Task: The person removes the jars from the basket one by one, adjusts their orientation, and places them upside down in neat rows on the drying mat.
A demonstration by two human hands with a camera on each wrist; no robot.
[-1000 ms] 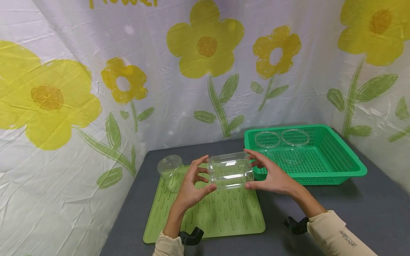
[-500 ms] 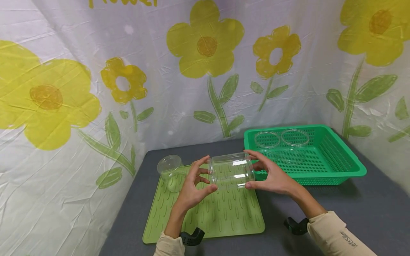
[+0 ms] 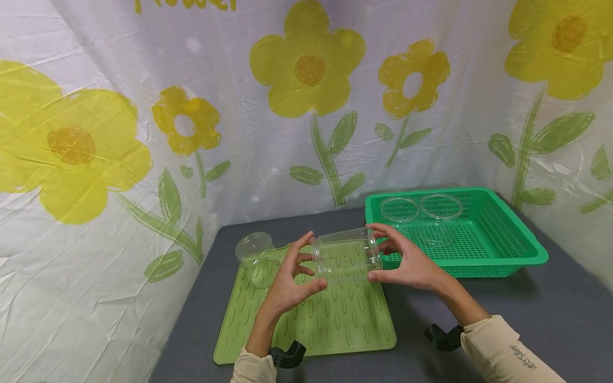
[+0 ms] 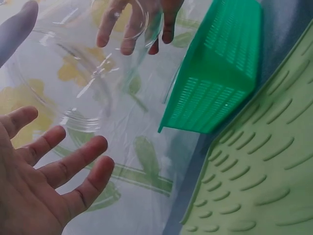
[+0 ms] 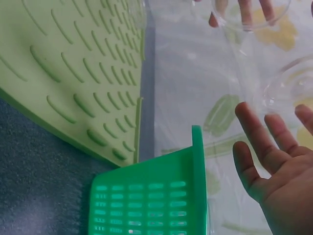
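Note:
A clear jar [image 3: 346,254] lies sideways in the air over the green ridged mat [image 3: 335,330], held between both hands. My left hand [image 3: 291,284] grips its left end, thumb below and fingers spread above. At the other end, my right hand [image 3: 407,261] holds the rim between thumb and fingertips. The left wrist view shows fine ridges circling the jar [image 4: 80,121] close to the left fingertips. Another clear container [image 3: 255,247] stands at the mat's back left, partly behind the left hand.
A green perforated basket [image 3: 507,260] stands on the dark tabletop [image 3: 551,319] right of the mat. Two clear round rims [image 3: 441,206] show inside it at the back left. A white curtain [image 3: 239,159] with yellow flowers rises behind the table.
The jar has shifted slightly right and its bright reflections have faded, with its right end looking tilted a little more. Both hands keep almost the same position around it.

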